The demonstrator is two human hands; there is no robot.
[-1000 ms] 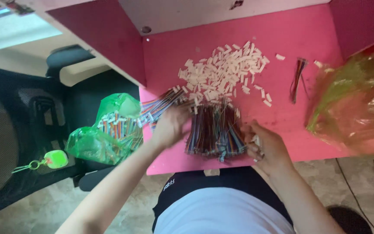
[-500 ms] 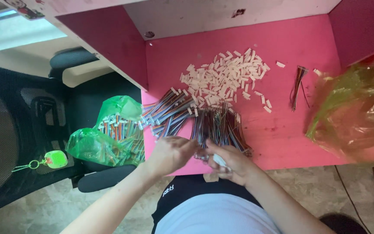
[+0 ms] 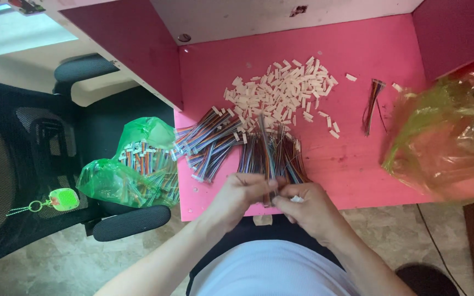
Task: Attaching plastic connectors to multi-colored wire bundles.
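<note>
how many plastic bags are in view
2: a green bag of wire pieces on the black chair left of the pink table, and another bag at the table's right edge.

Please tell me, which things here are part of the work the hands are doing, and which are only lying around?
In use:
left hand and right hand, meeting on a wire strip
wire pile
white connector pile
finished wire bundles

Lying about:
green bag of wires
black chair
green key fob
clear bag

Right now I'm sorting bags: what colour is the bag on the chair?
Translucent green bag, clearest in the head view.
</note>
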